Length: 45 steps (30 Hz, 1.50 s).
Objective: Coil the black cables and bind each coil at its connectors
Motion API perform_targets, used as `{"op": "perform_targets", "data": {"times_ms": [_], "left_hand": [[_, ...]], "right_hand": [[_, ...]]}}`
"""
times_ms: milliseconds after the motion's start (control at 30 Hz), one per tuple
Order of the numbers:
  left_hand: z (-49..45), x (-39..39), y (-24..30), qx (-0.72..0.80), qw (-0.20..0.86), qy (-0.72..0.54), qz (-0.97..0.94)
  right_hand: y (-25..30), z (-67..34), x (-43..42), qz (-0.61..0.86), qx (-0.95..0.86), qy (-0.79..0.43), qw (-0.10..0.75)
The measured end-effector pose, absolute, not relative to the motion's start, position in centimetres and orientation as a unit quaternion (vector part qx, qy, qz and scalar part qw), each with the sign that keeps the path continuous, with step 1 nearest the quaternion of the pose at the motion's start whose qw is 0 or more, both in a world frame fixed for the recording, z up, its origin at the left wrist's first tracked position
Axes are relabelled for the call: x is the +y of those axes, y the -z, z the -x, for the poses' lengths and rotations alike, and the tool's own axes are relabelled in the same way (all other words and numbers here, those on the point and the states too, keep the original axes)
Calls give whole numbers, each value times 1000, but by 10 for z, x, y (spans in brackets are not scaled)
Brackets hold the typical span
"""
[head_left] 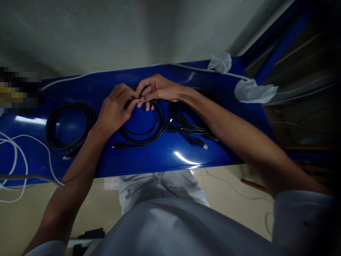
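Observation:
A coiled black cable (145, 133) lies at the middle of the glossy blue table (160, 156). My left hand (115, 108) and my right hand (157, 89) meet over the far side of this coil, fingers pinched together on the cable's top loop. One plug end sticks out to the lower left of the coil. A second black coil (68, 128) rests to the left of my left arm. A third black coil (191, 119) lies under my right forearm, with a silver-tipped plug pointing toward the table's front.
White cables (16, 160) hang off the table's left edge. Another white cable (173, 65) runs along the back edge by the wall. Two crumpled white tissues (253, 90) sit at the back right corner. Blue shelving stands on the right.

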<state>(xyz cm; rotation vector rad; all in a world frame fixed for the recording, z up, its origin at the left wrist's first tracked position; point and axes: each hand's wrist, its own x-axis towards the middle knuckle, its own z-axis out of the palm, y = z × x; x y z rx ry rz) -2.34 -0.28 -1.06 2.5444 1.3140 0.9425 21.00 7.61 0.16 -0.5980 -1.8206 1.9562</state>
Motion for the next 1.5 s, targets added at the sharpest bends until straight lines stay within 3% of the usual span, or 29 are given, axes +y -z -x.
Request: {"op": "perform_targets", "data": {"times_ms": [767, 967, 1267, 1500], "left_hand": [[25, -3, 7, 430, 27, -290, -854], [15, -8, -10, 394, 96, -266, -874], [-3, -81, -29, 410, 227, -175, -866], [-2, -129, -13, 477, 157, -170, -848]], "right_hand": [[-6, -207, 73, 229, -657, -689, 204], [3, -205, 78, 216, -672, -675, 214], [6, -204, 78, 245, -675, -664, 208], [8, -203, 80, 223, -694, -654, 203]]}}
